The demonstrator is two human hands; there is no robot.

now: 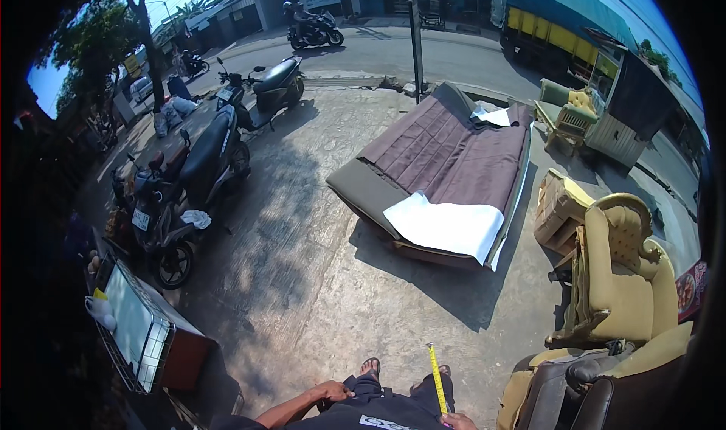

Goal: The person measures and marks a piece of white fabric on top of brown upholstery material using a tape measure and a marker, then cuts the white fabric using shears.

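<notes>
My right hand (458, 422), at the lower edge, is closed round a tape measure. Its yellow blade (435, 379) sticks out forward over my dark shorts, the tip above the concrete by my foot; the case is mostly hidden in the hand. Against the front of my shorts (368, 385) rests my left hand (334, 391), its fingers curled together. Whatever those fingers may hold is too small to make out. Ahead and to the right stands a sofa-like piece (344, 190) draped with brown quilted fabric (446, 161); a white sheet (446, 222) lies across its near end.
Worn beige armchairs (624, 279) and loose seat parts (560, 384) crowd the right side. Parked motorbikes (200, 158) stand at left, with a glass-topped case (140, 320) nearer me. A pole (416, 48) rises behind the sofa. On the road are a motorbike rider (302, 25) and a truck (544, 37).
</notes>
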